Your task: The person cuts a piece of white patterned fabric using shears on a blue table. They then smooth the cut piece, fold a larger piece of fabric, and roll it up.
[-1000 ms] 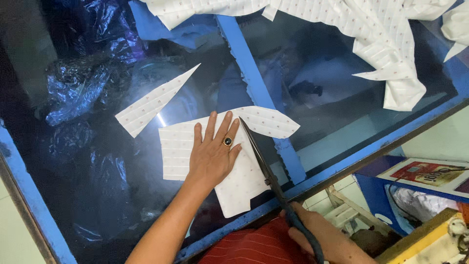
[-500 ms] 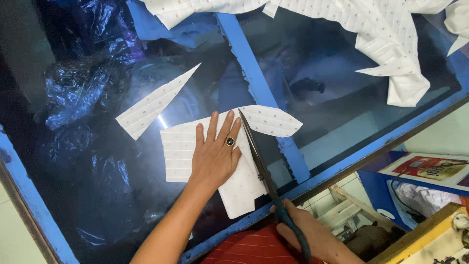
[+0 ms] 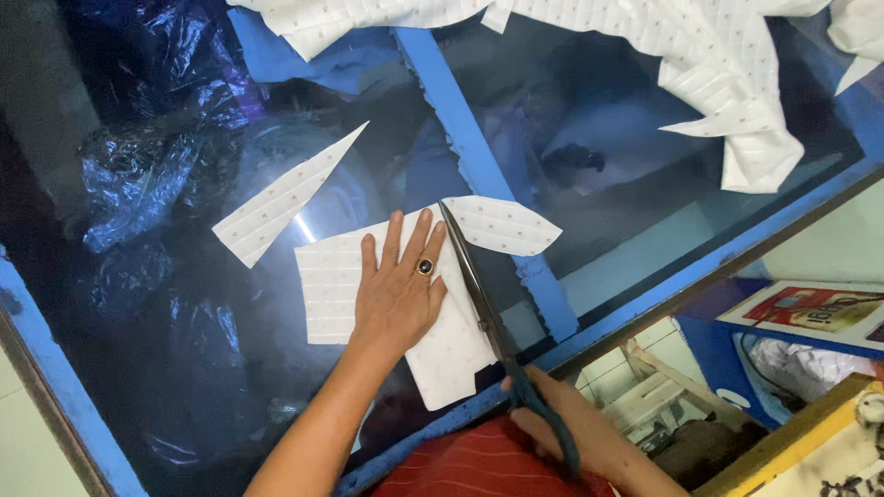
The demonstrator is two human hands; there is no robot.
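Left hand flat on fabric piece — right hand clasps scissors.

White dotted, line-quilted fabric panel flat on glass tabletop, long dark-bladed scissors laid along its right edge, blades closed, tips pointing away

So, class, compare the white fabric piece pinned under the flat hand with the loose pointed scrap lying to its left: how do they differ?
The fabric piece is broad and roughly rectangular; the pointed scrap is a narrow, tapering sliver. The fabric piece lies under the left hand, with the scissors running along its right edge; the pointed scrap lies free, touched by nothing. The fabric piece is clearly the larger. Both are white, with small red dots and faint lines, flat on the glass table.
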